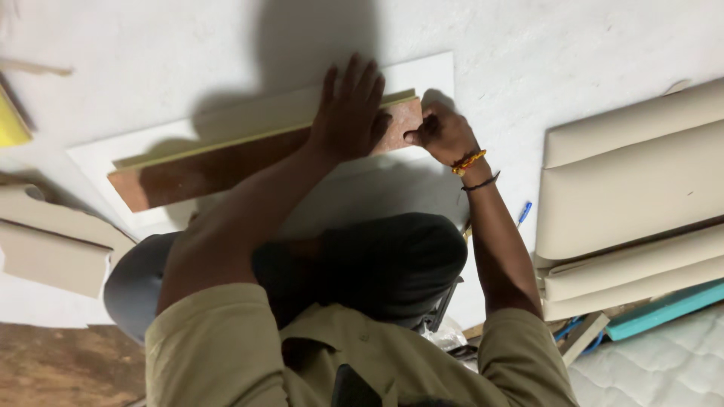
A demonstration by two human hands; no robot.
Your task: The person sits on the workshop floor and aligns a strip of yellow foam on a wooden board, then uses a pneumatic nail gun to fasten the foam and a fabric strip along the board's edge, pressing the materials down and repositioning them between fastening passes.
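A long brown board (pixel 211 169) with a pale yellow-green upper edge lies slanted across a white panel (pixel 422 71) on a white surface. My left hand (pixel 351 109) lies flat on the board near its right end, fingers spread and pressing down. My right hand (pixel 445 136), with beaded bracelets on the wrist, is curled into a fist against the board's right end. I cannot see whether anything is inside that fist. A dark cap (pixel 392 264) and olive sleeves fill the lower middle of the view.
Stacked beige panels (pixel 626 181) lie at the right, above a teal board (pixel 664 309) and a white quilted pad (pixel 664 369). A blue pen (pixel 524 212) lies beside the right forearm. Beige pieces (pixel 53 249) and a yellow object (pixel 11 124) sit at the left.
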